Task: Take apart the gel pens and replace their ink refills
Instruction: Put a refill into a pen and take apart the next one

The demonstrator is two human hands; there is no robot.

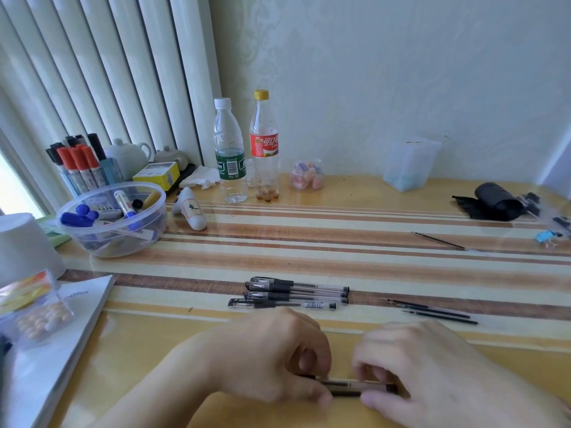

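Two hands are working on one gel pen (349,387) right at the near edge of the table (370,217), just in front of the row of pens (293,293) that I'm using as the landmark. My left hand (272,356) is curling its fingers around the cap end of that pen, and the right hand (432,372) is pinching the clear barrel end, so both are clamping on the same pen with only a short stretch of it showing between them. It's a bit blurry there, so I can't tell whether the pen is coming apart or in one piece. Four pens are lying side by side in that row, black caps pointing left. Just right of the row, three thin black refills (432,310) are lying loose on the table, and another refill (438,240) is sitting well apart, farther back and to the right. Back and left of the row, a clear plastic bowl (111,239) is holding markers, with a cup of red-capped markers (78,163) behind it. Straight behind the row, two plastic bottles (244,149) are standing near the wall, one green-labelled and one red-labelled. Left of the row, a white booklet (55,344) is lying at the table edge.
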